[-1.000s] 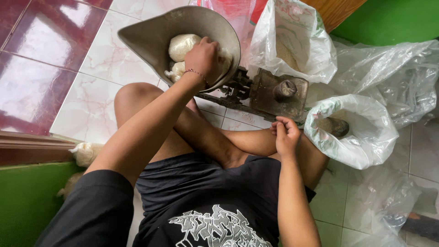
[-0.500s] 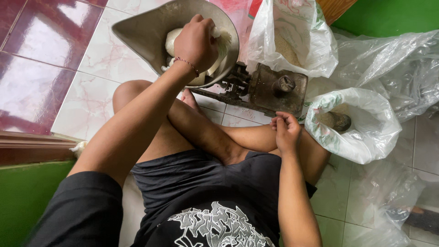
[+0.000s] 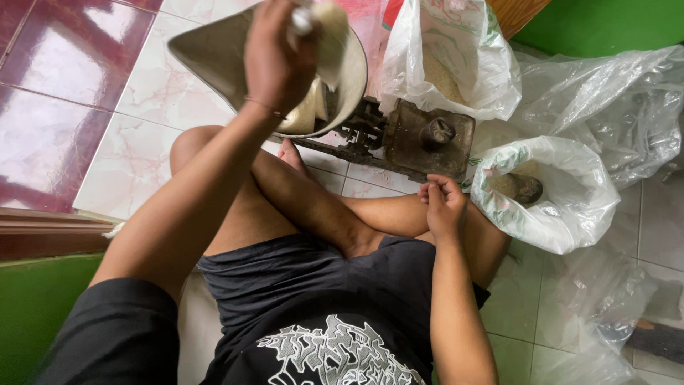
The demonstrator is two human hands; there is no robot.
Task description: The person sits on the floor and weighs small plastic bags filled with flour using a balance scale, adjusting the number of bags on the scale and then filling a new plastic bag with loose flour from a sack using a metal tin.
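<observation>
I sit cross-legged on a tiled floor. My left hand (image 3: 279,60) is raised above a metal scale pan (image 3: 214,53) and grips a small clear bag of white grains (image 3: 329,36). Another filled bag (image 3: 310,110) lies in the pan. My right hand (image 3: 443,203) rests loosely curled by my knee, holding nothing, just in front of the rusty balance scale's weight platform (image 3: 410,146), which carries a dark metal weight (image 3: 436,132).
A large plastic sack of white grain (image 3: 449,68) stands behind the scale. To the right a rolled-down white bag (image 3: 548,196) holds a scoop-like cup (image 3: 524,187). Loose clear plastic (image 3: 613,107) lies further right. A green wall sits at lower left.
My left hand has closed on a small bag in the pan and lifted it up toward the camera. My right hand stays by the knee.
</observation>
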